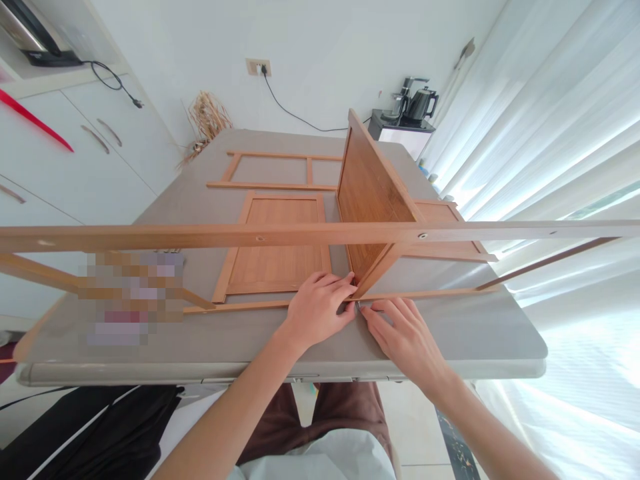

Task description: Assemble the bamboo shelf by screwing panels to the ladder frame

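Observation:
A wooden frame stands on its edge, its long upper rail (300,235) crossing in front of me and its lower rail (425,295) along the table. An upright wooden panel (373,193) meets both rails at a right angle. My left hand (320,308) is closed around the panel's lower near corner, at the joint with the lower rail. Just to the right, my right hand (400,327) pinches a small thin metal piece (358,306) at the outer face of that joint; my fingers hide most of it. A screw head (423,236) shows in the upper rail.
Another wooden panel (277,247) lies flat behind the frame, with an open wooden frame (275,185) farther back. A third panel (445,230) lies to the right. The grey table's (475,340) front edge is close to me. A blurred patch covers things at left.

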`<state>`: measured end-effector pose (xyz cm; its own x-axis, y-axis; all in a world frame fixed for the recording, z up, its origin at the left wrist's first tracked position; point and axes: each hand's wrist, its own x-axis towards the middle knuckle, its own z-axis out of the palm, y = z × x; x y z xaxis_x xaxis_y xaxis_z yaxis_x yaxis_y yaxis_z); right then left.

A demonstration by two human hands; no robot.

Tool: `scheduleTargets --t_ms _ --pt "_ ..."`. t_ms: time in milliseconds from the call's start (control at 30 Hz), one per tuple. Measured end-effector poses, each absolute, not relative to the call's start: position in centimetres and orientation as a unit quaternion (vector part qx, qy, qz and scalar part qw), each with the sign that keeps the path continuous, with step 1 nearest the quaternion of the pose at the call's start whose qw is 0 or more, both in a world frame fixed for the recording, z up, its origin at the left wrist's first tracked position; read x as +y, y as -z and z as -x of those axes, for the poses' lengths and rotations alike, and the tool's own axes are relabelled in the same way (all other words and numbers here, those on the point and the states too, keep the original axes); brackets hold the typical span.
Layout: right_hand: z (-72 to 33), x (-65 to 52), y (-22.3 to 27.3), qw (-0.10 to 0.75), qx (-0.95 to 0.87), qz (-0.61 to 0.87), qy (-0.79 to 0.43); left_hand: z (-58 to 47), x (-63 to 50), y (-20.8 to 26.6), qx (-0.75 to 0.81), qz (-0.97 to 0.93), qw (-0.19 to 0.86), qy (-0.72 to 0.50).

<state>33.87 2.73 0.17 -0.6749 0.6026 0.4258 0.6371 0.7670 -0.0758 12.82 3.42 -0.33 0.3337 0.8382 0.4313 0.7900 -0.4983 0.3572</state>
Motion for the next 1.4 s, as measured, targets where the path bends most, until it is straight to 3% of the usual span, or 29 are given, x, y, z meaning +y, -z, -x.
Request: scheduleTargets --t_ms 1400 --pt "-33.9 3.0 1.0 0.279 -0.871 0.397 -0.076 -12.8 3.5 0.3 0.496 -0.818 0.044 -0.288"
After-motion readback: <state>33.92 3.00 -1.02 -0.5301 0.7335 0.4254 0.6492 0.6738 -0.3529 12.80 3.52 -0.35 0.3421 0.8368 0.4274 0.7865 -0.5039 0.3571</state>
